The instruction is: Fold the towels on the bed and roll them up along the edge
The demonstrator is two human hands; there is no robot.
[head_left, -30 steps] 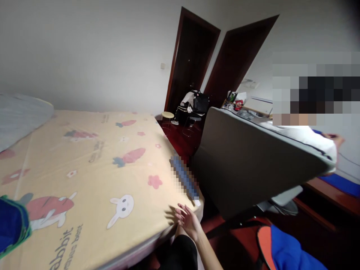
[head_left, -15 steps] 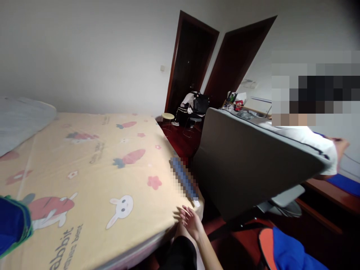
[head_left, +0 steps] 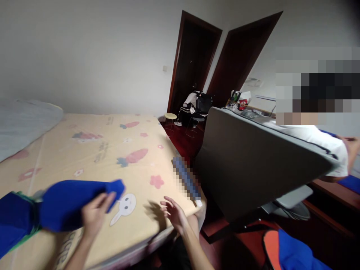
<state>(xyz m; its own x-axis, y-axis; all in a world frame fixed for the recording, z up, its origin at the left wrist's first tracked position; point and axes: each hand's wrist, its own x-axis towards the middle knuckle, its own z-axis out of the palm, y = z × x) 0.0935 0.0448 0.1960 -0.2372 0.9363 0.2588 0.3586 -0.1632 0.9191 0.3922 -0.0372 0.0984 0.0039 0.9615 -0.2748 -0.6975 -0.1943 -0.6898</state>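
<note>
My left hand point(head_left: 97, 212) is closed on a piece of plain blue cloth point(head_left: 71, 202), pinching it near its right end above the bed. The cloth stretches left from my fingers and looks slightly blurred. Beside it at the left edge lies more blue cloth with green trim point(head_left: 15, 217); whether the two are joined I cannot tell. My right hand point(head_left: 174, 214) hovers over the bed's near edge with fingers spread, holding nothing. Beneath both hands is the yellow bed sheet point(head_left: 143, 210), printed with rabbits, carrots and flowers.
A large grey panel point(head_left: 253, 161) stands tilted right of the bed, with a person in a white sleeve point(head_left: 334, 150) behind it. A chair with orange and blue cloth point(head_left: 295, 251) is at lower right. Stools point(head_left: 170, 116) and a black bag point(head_left: 204, 102) stand by the doors. A grey cover point(head_left: 25, 120) lies far left.
My left hand has come into view, holding blue cloth drawn out to the right over the bed. My right hand has shifted left and up, its fingers more spread.
</note>
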